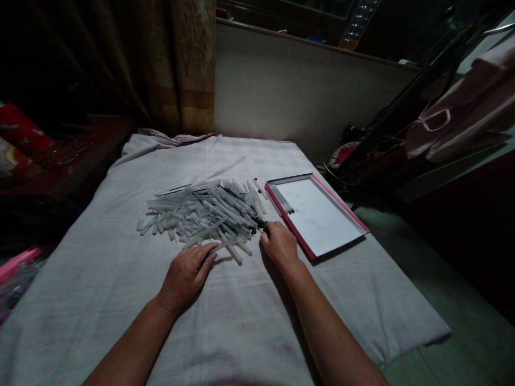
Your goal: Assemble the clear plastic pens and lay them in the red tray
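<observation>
In the head camera's view, a person's two bare hands work at a heap of translucent tubes (181,212) spread on a cloth-covered table (241,327). The left hand (189,271), at the heap's near edge, pinches one pale tube (226,245) between thumb and fingers. The right hand (280,242) curls at the heap's right side, fingertips beside a cluster of dark tips (261,222); whether it grips anything cannot be told. Just beyond it, a shallow red-edged tray (325,214) holds a few dark-tipped tubes (282,199) along its left wall. A patterned curtain (195,64) hangs behind.
</observation>
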A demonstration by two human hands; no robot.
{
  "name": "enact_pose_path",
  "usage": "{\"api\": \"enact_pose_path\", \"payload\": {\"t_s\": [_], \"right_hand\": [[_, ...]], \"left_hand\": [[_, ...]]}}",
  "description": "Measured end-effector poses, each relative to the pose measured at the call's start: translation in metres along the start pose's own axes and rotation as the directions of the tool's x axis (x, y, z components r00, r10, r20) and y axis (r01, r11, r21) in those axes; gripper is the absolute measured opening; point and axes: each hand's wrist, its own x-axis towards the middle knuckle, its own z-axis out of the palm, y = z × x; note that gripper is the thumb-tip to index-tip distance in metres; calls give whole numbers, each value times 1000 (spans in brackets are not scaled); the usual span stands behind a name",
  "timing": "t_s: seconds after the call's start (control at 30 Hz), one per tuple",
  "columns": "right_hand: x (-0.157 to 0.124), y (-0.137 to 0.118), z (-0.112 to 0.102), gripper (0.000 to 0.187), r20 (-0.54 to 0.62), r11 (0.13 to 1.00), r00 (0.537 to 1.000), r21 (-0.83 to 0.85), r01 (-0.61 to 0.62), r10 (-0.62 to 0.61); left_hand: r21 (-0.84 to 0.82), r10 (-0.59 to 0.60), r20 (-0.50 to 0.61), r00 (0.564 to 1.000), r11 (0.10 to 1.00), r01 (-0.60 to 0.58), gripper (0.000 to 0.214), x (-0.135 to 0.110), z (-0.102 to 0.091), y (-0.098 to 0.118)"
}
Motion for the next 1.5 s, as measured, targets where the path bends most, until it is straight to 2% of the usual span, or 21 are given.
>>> {"api": "enact_pose_path", "payload": {"t_s": [0.13, 0.33, 0.47, 0.6, 0.8, 0.9, 0.97, 1.07, 1.13, 1.23, 1.3, 1.37, 1.5], "right_hand": [[-6, 19, -7, 24, 29, 993, 998, 102, -53, 50], [-7, 39, -6, 26, 37, 982, 999, 184, -40, 34], [-10, 41, -1, 23, -14, 977, 1000, 212, 14, -11], [-13, 39, 2, 18, -78, 984, 996, 168, 56, -43], [-14, 29, 2, 18, -41, 995, 995, 45, 94, -92], [-14, 30, -2, 17, -49, 995, 998, 85, 43, -39], [-12, 36, -6, 15, -103, 979, 994, 203, -19, 40], [-4, 47, -16, 12, -283, 867, 945, 499, -3, 166], [2, 49, -21, 18, -372, 687, 891, 720, 100, 261], [6, 45, -26, 27, -361, 351, 853, 908, 230, 376], [4, 37, -25, 31, -313, 207, 865, 946, 249, 392], [-1, 29, -21, 32, -279, 140, 881, 960, 243, 383], [-11, 14, -12, 32, -256, 128, 901, 966, 224, 350]], "left_hand": [[-14, -5, 9, 1000, 1000, 5, 28, 0, 0, 0], [-25, -7, 11, 1000, 1000, 7, 29, 1, 0, -1], [-19, -11, 13, 1000, 1000, 11, 29, 2, -1, 0], [-11, -3, 1, 1000, 1000, 3, 28, 3, -1, 0], [-24, -27, 23, 999, 999, 28, 28, 1, 1, -1], [-31, -37, 25, 999, 999, 38, 28, 0, 2, -2], [-36, -33, 21, 999, 999, 33, 28, 0, 2, -1], [-43, -29, 19, 999, 999, 30, 28, 2, 0, 0], [-47, -29, 18, 999, 998, 30, 28, 3, -1, 1], [-48, -26, 5, 1000, 999, 26, 27, 3, -2, 1], [-46, -21, -10, 1000, 999, 20, 27, 3, -2, 1], [-51, -20, -10, 1000, 998, 20, 27, 3, -2, 1], [-55, -20, 0, 1000, 998, 20, 26, 4, -2, 1]]}}
